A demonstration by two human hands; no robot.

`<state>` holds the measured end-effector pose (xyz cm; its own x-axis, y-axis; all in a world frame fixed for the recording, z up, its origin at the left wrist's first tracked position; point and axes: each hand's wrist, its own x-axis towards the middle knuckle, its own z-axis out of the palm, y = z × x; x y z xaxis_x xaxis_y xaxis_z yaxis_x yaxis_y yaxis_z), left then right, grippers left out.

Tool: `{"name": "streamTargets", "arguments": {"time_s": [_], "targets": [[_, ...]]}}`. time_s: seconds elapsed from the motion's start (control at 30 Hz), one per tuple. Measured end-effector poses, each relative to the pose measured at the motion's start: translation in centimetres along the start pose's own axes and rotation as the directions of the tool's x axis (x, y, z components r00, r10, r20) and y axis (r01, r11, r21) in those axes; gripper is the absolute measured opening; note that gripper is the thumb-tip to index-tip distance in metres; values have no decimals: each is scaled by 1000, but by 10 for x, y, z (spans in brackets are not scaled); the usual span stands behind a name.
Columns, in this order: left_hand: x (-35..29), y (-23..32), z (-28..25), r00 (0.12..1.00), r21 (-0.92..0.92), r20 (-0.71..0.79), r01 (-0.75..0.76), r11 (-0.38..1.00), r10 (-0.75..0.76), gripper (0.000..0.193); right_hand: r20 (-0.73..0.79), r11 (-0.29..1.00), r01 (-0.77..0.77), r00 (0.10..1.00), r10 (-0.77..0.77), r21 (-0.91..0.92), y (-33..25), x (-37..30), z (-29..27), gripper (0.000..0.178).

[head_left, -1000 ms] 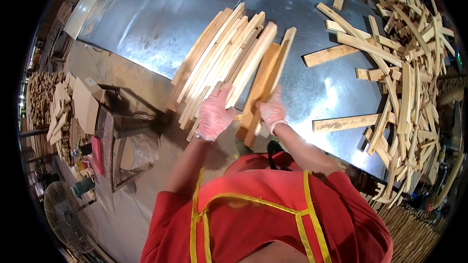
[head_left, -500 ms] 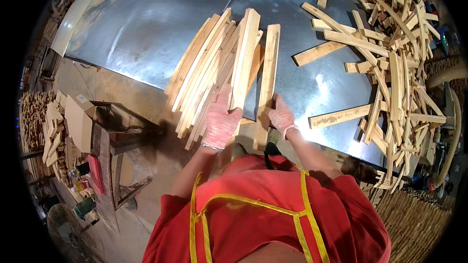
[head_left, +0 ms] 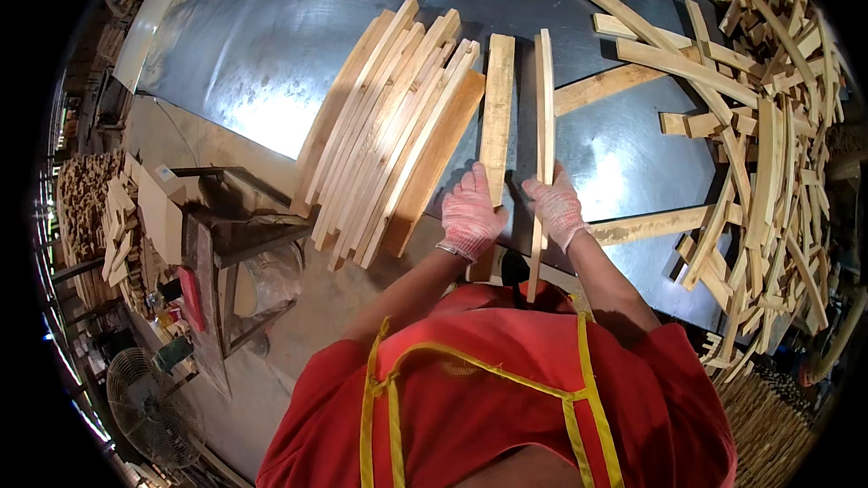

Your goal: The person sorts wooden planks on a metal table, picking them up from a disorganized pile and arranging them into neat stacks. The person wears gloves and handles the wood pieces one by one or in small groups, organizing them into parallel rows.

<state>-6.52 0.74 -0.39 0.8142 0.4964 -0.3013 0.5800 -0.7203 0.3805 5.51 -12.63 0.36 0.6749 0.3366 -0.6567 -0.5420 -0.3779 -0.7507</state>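
In front of me, both hands wear pinkish-white knitted gloves. My left hand (head_left: 473, 214) grips the near end of a flat wooden slat (head_left: 498, 117), broad face up, its fingers along the left side and the thumb at the right. In my right hand (head_left: 556, 205) is a second wooden slat (head_left: 544, 99), standing on its narrow edge, pinched near its lower part; its near end reaches toward my apron. Left of both lies a row of slightly curved wooden slats (head_left: 384, 131), packed side by side and overhanging the table's near edge.
The metal-topped table (head_left: 298, 45) spans the far side. A tangled heap of wooden slats (head_left: 768, 145) covers its right end, some reaching toward my right hand. Left below stand a wooden stand (head_left: 217, 253), a carton (head_left: 161, 212) and a fan (head_left: 149, 407).
My left hand has left the row of slats and moved right onto a separate slat. The slat it held now lies in the row. My right hand's slat now shows its narrow edge.
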Motion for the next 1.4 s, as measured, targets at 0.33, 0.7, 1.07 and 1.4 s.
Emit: {"name": "streamTargets", "arguments": {"time_s": [0.33, 0.7, 1.07, 1.4], "targets": [[-19, -46, -46, 982, 348, -4, -174, 921, 187, 96, 396, 809, -260, 917, 37, 527, 20, 32, -25, 55], [-35, -57, -77, 999, -430, -29, -50, 901, 42, 71, 313, 960, -58, 949, -31, 272, -27, 35, -43, 78], [-41, -9, -19, 990, -507, 140, 64, 860, 9, 83, 104, 711, 141, 990, -95, -688, -33, -43, 35, 97], [-55, -37, -40, 848, -781, 195, -170, 602, 493, 28, -1, 542, 278, 889, -457, -793, 71, -86, 54, 89]]}}
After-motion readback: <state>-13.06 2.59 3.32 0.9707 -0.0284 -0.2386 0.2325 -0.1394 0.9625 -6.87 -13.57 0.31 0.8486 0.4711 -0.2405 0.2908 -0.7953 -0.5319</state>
